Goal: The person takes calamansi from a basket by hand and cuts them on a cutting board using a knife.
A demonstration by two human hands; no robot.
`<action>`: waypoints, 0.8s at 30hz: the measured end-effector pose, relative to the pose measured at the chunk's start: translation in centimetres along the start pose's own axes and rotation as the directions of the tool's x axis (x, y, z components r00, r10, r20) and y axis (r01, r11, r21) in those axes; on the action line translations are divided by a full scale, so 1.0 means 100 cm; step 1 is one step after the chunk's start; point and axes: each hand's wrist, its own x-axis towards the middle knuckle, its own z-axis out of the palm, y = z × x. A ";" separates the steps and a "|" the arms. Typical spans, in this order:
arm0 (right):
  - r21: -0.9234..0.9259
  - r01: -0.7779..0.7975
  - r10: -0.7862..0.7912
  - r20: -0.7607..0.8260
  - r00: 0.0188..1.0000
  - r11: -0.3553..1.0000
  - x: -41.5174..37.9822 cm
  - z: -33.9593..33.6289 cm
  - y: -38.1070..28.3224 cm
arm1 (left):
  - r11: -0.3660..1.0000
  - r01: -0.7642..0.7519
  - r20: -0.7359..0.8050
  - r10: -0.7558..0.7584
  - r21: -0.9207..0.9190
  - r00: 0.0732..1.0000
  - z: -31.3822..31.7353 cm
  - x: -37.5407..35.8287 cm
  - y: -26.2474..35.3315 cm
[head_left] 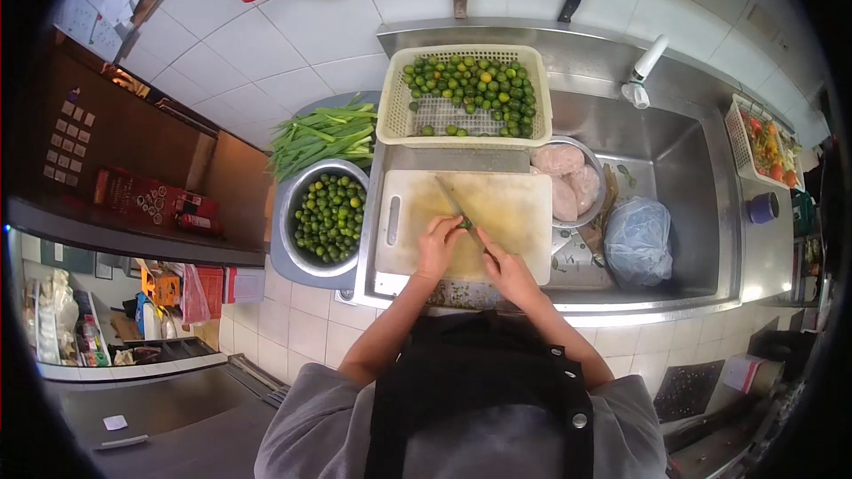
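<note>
My left hand (437,245) is over the white cutting board (524,208), its fingers closed on a small green citrus fruit (465,223). My right hand (512,273) grips a knife (451,196) by the handle, and the blade points up and to the left, right at the fruit. Whether the blade has entered the fruit is too small to tell. Yellowish stains mark the board. Behind it stands a cream plastic basket (388,98) with many more of these fruits, and left of it a metal bowl (287,222) full of them.
Green leafy stalks (328,131) lie behind the bowl. Right of the board, a metal bowl holds raw pale meat (563,179). A tied plastic bag (638,241) sits in the sink (692,186) below a white faucet (646,71). Further right is a basket of vegetables (744,142).
</note>
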 end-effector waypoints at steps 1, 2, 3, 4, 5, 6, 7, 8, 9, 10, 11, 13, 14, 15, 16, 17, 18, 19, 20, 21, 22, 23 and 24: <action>0.003 0.011 -0.011 0.003 1.000 1.000 -0.001 -0.002 0.000 | 0.999 0.023 0.000 -0.023 0.031 1.000 -0.002 -0.001 0.005; 0.021 0.107 -0.105 -0.087 0.991 0.994 -0.003 -0.004 0.001 | 0.997 0.049 0.001 -0.049 0.062 0.999 -0.006 0.000 0.008; 0.032 0.200 -0.191 -0.175 0.966 0.979 -0.005 -0.007 0.003 | 0.996 0.051 -0.004 -0.051 0.069 0.999 -0.012 0.000 0.010; 0.038 0.201 -0.192 -0.170 0.967 0.979 -0.007 -0.017 -0.003 | 0.982 -0.010 -0.091 0.028 0.190 0.995 -0.023 0.002 0.018; 0.080 0.055 -0.043 -0.140 0.989 0.995 -0.010 -0.031 -0.013 | 0.948 -0.059 -0.167 0.116 0.311 0.979 -0.034 0.003 0.022; 0.114 -0.092 0.104 -0.105 0.989 0.989 -0.010 -0.042 -0.016 | 0.957 -0.025 -0.211 0.089 0.289 0.973 -0.047 0.005 0.019; 0.114 -0.137 0.149 -0.112 0.982 0.984 -0.012 -0.046 -0.010 | 0.965 0.007 -0.254 0.063 0.264 0.965 -0.065 0.008 0.012; 0.113 -0.137 0.150 -0.112 0.982 0.984 -0.014 -0.050 -0.003 | 0.946 0.027 -0.326 0.084 0.323 0.942 -0.086 0.011 0.000; 0.105 -0.163 0.174 -0.114 0.978 0.981 -0.017 -0.053 0.007 | 0.924 0.051 -0.393 0.111 0.379 0.913 -0.106 0.014 -0.012; 0.098 -0.187 0.198 -0.118 0.973 0.977 -0.020 -0.055 0.017 | 0.933 0.171 -0.487 0.005 0.317 0.874 -0.123 0.020 -0.009; 0.094 -0.180 0.191 -0.128 0.973 0.979 -0.022 -0.054 0.025 | 0.747 0.180 -0.472 0.198 0.640 0.859 -0.143 0.024 -0.032; 0.087 -0.195 0.204 -0.111 0.973 0.977 -0.024 -0.058 0.022 | 0.719 0.312 -0.478 0.032 0.621 0.877 -0.174 0.030 -0.051; 0.077 -0.208 0.214 -0.091 0.973 0.975 -0.025 -0.059 0.020 | 0.721 0.365 -0.461 -0.070 0.589 0.884 -0.182 0.036 -0.055; 0.081 -0.211 0.218 -0.094 0.971 0.974 -0.023 -0.058 0.021 | 0.721 0.359 -0.456 -0.068 0.592 0.888 -0.181 0.041 -0.059; 0.051 -0.204 0.208 -0.092 0.974 0.978 -0.021 -0.057 0.021 | 0.698 0.306 -0.434 0.008 0.648 0.901 -0.175 0.058 -0.043; 0.018 -0.197 0.198 -0.088 0.976 0.980 -0.019 -0.057 0.022 | 0.668 0.254 -0.409 0.082 0.699 0.909 -0.169 0.075 -0.029; 0.018 -0.198 0.199 -0.089 0.976 0.980 -0.018 -0.057 0.021 | 0.669 0.253 -0.407 0.082 0.699 0.910 -0.165 0.089 -0.019; 0.024 -0.198 0.199 -0.097 0.975 0.980 -0.017 -0.058 0.019 | 0.677 0.209 -0.408 0.146 0.705 0.901 -0.161 0.104 -0.010; 0.030 -0.199 0.201 -0.105 0.974 0.980 -0.017 -0.058 0.019 | 0.683 0.164 -0.406 0.209 0.711 0.890 -0.156 0.120 -0.007; 0.030 -0.203 0.205 -0.108 0.973 0.979 -0.017 -0.057 0.023 | 0.797 0.102 -0.415 0.197 0.595 0.888 -0.148 0.136 -0.006; 0.065 -0.185 0.192 -0.127 0.973 0.981 -0.017 -0.054 0.028 | 0.887 0.038 -0.423 0.182 0.460 0.888 -0.140 0.153 -0.006; 0.099 -0.166 0.179 -0.144 0.973 0.981 -0.017 -0.052 0.031 | 0.871 -0.084 -0.349 0.281 0.485 0.894 -0.125 0.170 -0.007; 0.100 -0.166 0.179 -0.144 0.973 0.981 -0.016 -0.053 0.029 | 0.902 -0.138 -0.275 0.266 0.409 0.924 -0.106 0.188 -0.001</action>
